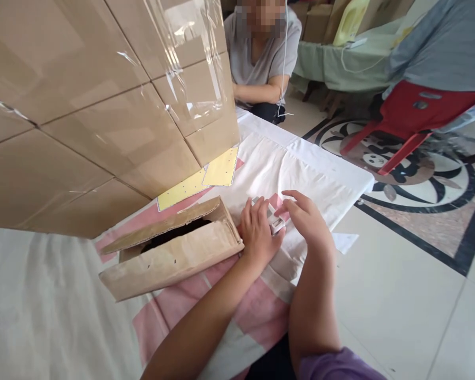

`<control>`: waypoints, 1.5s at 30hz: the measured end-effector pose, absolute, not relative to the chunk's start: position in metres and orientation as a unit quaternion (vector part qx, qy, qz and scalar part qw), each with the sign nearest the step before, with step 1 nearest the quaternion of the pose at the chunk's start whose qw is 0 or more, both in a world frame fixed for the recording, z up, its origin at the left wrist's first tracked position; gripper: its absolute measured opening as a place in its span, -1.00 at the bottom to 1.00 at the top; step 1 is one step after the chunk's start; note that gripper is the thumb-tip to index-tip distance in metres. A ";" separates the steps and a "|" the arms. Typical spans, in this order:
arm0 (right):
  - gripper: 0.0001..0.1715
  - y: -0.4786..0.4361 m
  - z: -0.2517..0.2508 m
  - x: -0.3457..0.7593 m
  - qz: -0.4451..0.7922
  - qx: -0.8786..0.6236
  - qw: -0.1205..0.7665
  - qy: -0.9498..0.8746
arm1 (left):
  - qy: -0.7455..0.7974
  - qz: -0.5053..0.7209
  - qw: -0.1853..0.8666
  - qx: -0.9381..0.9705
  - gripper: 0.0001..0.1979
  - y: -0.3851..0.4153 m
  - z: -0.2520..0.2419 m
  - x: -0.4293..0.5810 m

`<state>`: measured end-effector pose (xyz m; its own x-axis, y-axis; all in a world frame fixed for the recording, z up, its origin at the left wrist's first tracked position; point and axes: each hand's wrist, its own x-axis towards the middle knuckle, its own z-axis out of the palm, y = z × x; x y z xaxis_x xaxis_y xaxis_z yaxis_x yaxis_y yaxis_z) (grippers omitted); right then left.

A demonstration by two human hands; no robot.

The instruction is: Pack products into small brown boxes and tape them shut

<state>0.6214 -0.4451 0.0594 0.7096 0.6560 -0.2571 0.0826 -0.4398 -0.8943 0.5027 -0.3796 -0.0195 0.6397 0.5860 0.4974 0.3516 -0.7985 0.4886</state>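
Note:
A small white and grey block-shaped device (276, 226) with a slot in its near end lies on the cloth-covered table. My left hand (258, 227) is closed over it, fingers across the top and thumb along the near side; its far part is hidden under the fingers. Just to the right, my right hand (306, 216) is raised with its fingers apart and holds nothing. Its fingertips hover near the device; whether they touch it I cannot tell. Left of my left hand is a long cardboard box (174, 258), its lid partly lifted and something dark inside.
Large taped cartons (114, 121) are stacked at the left. Yellow dotted paper (221, 168) lies at their foot on the white and pink tablecloth (261, 309). Across the table a person (257, 58) sits with an arm folded. A red chair (423, 111) stands at the right.

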 end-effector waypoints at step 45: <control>-0.74 -0.422 0.058 0.588 0.250 -0.783 0.522 -0.227 | 0.335 0.328 0.219 0.856 -0.18 -0.356 -0.025 0.501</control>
<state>0.5880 -0.4223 0.0582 0.7724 0.6160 -0.1546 0.0946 -0.3523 -0.9311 0.5006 -0.3560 -0.0253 0.5603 0.7169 0.4148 0.4291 -0.6796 0.5950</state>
